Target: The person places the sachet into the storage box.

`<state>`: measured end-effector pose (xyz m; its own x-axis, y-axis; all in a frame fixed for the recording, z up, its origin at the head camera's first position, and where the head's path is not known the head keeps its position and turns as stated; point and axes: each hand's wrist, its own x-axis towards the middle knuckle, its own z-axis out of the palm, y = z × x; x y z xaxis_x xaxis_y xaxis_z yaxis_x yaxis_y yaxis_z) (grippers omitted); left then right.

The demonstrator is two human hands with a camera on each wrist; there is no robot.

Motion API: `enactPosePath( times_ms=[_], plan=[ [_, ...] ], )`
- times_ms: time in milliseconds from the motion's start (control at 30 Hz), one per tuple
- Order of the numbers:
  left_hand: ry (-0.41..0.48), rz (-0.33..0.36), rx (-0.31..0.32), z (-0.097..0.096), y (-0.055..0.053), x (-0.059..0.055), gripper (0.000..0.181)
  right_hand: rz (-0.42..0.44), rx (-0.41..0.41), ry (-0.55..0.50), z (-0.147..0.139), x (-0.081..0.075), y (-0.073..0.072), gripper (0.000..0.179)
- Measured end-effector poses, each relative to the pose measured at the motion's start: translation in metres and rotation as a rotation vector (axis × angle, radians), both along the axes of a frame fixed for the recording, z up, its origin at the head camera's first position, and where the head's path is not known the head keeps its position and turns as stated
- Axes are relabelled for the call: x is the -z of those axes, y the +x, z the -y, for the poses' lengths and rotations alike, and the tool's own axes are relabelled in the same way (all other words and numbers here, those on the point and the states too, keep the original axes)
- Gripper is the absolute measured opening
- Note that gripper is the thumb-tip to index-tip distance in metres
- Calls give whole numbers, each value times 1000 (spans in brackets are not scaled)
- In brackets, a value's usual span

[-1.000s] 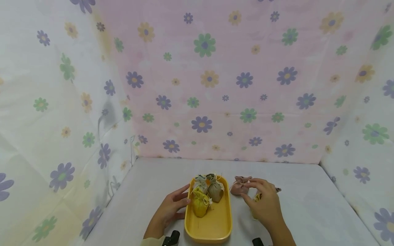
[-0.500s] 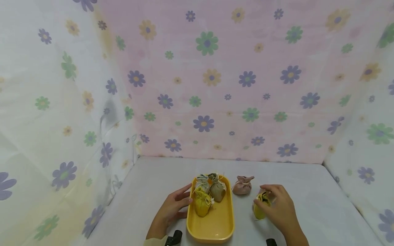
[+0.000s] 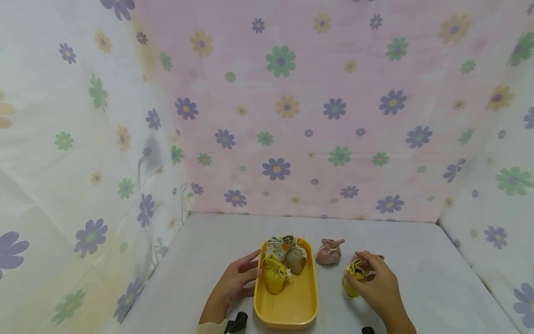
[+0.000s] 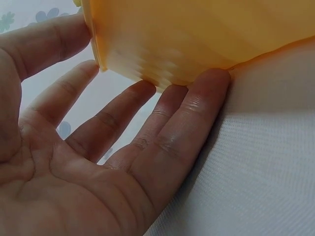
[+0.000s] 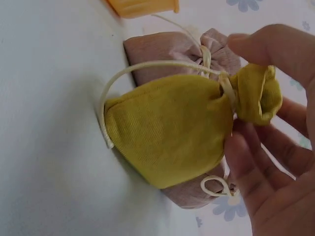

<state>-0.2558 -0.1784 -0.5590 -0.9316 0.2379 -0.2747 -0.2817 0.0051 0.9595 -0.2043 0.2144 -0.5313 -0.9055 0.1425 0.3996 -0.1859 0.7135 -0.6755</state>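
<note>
My left hand [image 3: 236, 284] rests at the left side of a yellow tray [image 3: 288, 315]; in the left wrist view, spread fingers [image 4: 189, 123] touch its wall and lower edge. Inside stand a yellow drawstring pouch [image 3: 275, 277], an olive pouch [image 3: 295, 260] and a pale grey-green pouch [image 3: 275, 243]. My right hand [image 3: 379, 283] holds the top of a second yellow drawstring pouch [image 5: 172, 128], thumb on one side of its tied neck and bent fingers on the other. How firm the grip is does not show. Its base is near the table surface.
A pink drawstring pouch [image 3: 328, 253] stands just right of the tray. Another pinkish pouch [image 5: 192, 194] is mostly hidden behind the right-hand yellow pouch. White cloth covers the table [image 3: 225, 232]; flowered fabric walls [image 3: 308, 116] enclose it at the back and sides.
My right hand has drawn back rightward from beside the pink pouch and now surrounds the yellow pouch's top. The left hand keeps its place at the tray. The head view has shifted slightly.
</note>
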Motion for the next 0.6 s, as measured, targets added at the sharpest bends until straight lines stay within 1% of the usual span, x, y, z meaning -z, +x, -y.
enactPosePath(
  times_ms=[133, 267, 467, 600],
  plan=[
    [7, 1, 2, -1, 0, -1, 74, -53, -43, -20, -2, 7, -1, 65],
    [11, -2, 5, -1, 1, -1, 73, -92, -56, -42, -4, 14, -2, 65],
    [-3, -4, 3, 1, 2, -1, 74, -113, -47, -49, -3, 21, -6, 52],
    [-7, -2, 3, 1, 1, -1, 74, -190, -47, -40, -2, 22, -7, 44]
  ],
)
